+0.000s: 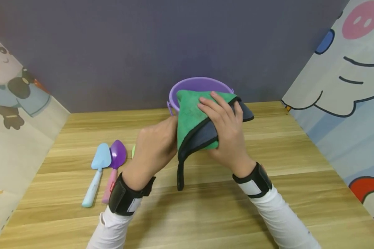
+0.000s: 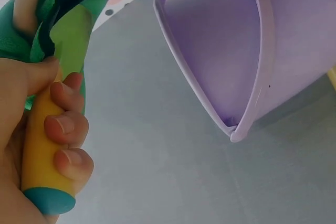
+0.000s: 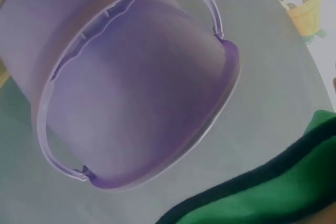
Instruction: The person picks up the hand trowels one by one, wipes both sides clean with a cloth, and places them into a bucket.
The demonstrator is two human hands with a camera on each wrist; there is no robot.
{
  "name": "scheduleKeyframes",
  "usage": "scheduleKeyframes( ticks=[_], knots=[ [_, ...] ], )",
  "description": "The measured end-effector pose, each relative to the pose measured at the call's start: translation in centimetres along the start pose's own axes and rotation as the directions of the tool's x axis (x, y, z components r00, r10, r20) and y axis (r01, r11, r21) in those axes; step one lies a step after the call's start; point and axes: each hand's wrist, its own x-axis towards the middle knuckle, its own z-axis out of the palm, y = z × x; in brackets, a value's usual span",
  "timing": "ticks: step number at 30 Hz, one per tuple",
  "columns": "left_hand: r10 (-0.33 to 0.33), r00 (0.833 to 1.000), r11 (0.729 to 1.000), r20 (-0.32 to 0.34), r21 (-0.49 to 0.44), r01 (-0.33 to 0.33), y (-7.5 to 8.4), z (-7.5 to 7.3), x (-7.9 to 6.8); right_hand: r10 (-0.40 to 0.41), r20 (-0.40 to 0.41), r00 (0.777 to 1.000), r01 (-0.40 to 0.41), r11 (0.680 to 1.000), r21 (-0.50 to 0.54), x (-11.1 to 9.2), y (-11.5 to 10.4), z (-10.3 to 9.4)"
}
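My left hand [image 1: 156, 141] has its fingers curled round the yellow handle of a green toy tool [image 2: 39, 145] with a teal end cap. The tool's head is hidden under a green and grey cloth [image 1: 191, 114] with black edging, so its kind does not show. From the other side, my right hand [image 1: 227, 128] grips the folded cloth, fingers spread over its top and thumb beneath. A black loop dangles from the cloth's near corner. Just beyond both hands stands a purple bucket [image 1: 174, 95], its mouth partly covered by the cloth in the head view.
On the wooden table [image 1: 205, 214], a light blue toy shovel [image 1: 101, 157] and a purple toy shovel [image 1: 118, 154] with a pink handle lie side by side at left. Part of a green item [image 1: 133, 151] shows behind the left wrist. A grey wall [image 1: 127, 55] rises behind the bucket.
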Motion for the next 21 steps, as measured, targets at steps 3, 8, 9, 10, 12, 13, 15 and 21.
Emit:
scheduleKeyframes(
  ticks=[3, 8, 9, 10, 12, 13, 15, 21],
  knots=[
    [-0.006, 1.0, 1.0, 0.016, 0.003, 0.006, 0.1, 0.0, 0.1, 0.036, -0.003, 0.999, -0.036, 0.999, 0.025, 0.1, 0.4, -0.2],
    [-0.01, 0.999, 0.999, 0.038, -0.044, 0.012, 0.0, -0.3, 0.2, 0.123, -0.077, 0.989, -0.116, 0.989, 0.092, 0.3, 1.2, -0.5],
    [-0.012, 0.999, 0.999, 0.036, -0.051, 0.013, 0.0, -0.3, 0.2, 0.136, -0.096, 0.986, -0.126, 0.987, 0.103, 0.4, 1.4, -0.6],
    [-0.012, 0.999, 0.998, 0.033, -0.053, 0.014, -0.1, -0.4, 0.2, 0.147, -0.114, 0.983, -0.135, 0.985, 0.109, 0.4, 1.6, -0.7],
    [-0.01, 1.0, 0.998, 0.029, -0.054, 0.012, -0.1, -0.4, 0.2, 0.168, -0.144, 0.975, -0.151, 0.981, 0.12, 0.5, 2.1, -0.8],
    [-0.008, 1.0, 0.998, 0.027, -0.055, 0.01, -0.1, -0.4, 0.2, 0.181, -0.156, 0.971, -0.162, 0.979, 0.125, 0.5, 2.3, -0.9],
    [-0.007, 1.0, 0.998, 0.028, -0.06, 0.009, -0.2, -0.3, 0.2, 0.215, -0.175, 0.961, -0.192, 0.971, 0.139, 0.5, 2.7, -1.2],
    [-0.017, 1.0, 0.995, 0.024, -0.095, 0.02, -0.3, -0.3, 0.3, 0.324, -0.211, 0.922, -0.287, 0.94, 0.188, 0.6, 3.4, -2.2]
  ],
)
